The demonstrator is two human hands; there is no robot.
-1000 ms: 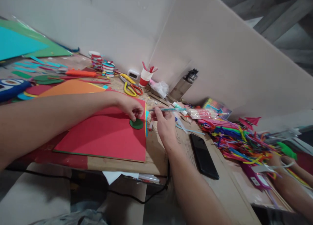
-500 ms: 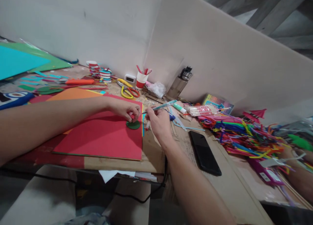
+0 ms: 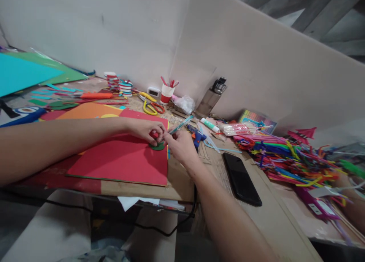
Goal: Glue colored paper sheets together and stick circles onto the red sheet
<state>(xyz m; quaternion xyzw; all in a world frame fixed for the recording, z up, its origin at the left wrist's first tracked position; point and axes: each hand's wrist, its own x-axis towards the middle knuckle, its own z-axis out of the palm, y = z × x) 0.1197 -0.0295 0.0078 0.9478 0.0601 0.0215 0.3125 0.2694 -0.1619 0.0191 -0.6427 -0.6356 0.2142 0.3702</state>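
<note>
My left hand [image 3: 147, 130] rests above a red sheet [image 3: 122, 161], fingers curled and pinched together. Under its thumb and fingertips lies a small green oval piece [image 3: 157, 146], partly covered by the hand. Whatever the pinch holds is too small to make out. A pale blue pen [image 3: 181, 124] slants up out of my right hand [image 3: 181, 146], which is closed around it. The fingertips of both hands meet over the right edge of the red sheet, just above the green oval.
Right of the hands are a blue glue gun [image 3: 199, 138], a glue stick [image 3: 210, 124] and a black phone [image 3: 241, 178]. Scissors [image 3: 149, 107], a cup [image 3: 167, 93] and a bottle [image 3: 211, 97] stand behind. Pipe cleaners [image 3: 285, 159] pile at right, near another person's arm [image 3: 352, 195].
My right hand has moved in to meet the left fingertips, and the pen tilts more steeply. My left hand stays over the green oval. The view has shifted slightly.
</note>
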